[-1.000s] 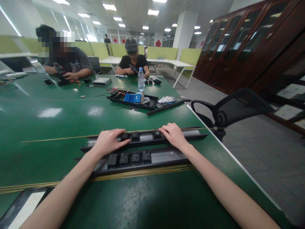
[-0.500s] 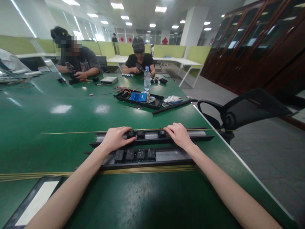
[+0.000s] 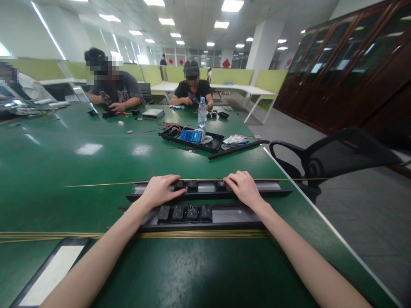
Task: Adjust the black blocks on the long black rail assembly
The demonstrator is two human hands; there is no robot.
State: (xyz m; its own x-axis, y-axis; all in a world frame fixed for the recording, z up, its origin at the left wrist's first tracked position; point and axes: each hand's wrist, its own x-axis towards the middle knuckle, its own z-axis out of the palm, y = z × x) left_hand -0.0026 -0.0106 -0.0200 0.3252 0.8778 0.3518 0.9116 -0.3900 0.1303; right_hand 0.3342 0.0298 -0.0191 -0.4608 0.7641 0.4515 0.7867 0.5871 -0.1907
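Note:
A long black channel with a grey strip inside, the far rail (image 3: 205, 195), lies across the green table with several black blocks in it. My left hand (image 3: 160, 190) has its thumb before and fingers behind the leftmost block (image 3: 179, 185), closed around it. A thin brass rod (image 3: 102, 185) runs along the rail's far edge, under or against my left fingertips. My right hand (image 3: 244, 187) is closed, thumb and fingertips together at the rod beside another block (image 3: 220, 185); the exact contact is partly hidden. The near rail (image 3: 237, 214) holds a row of several black blocks.
Several brass rods (image 3: 205, 234) lie before the near rail. A black-framed white panel (image 3: 53, 273) is at front left. Beyond are a black tray (image 3: 212, 146), bottle (image 3: 201, 113), gloves (image 3: 236, 141) and black strip (image 3: 237, 149). Co-workers sit opposite; a chair (image 3: 346, 149) stands right.
The whole view has shifted slightly, so things appear lower and to the right. Both hands keep nearly the same hold at the far rail, and the right fingertips show little movement.

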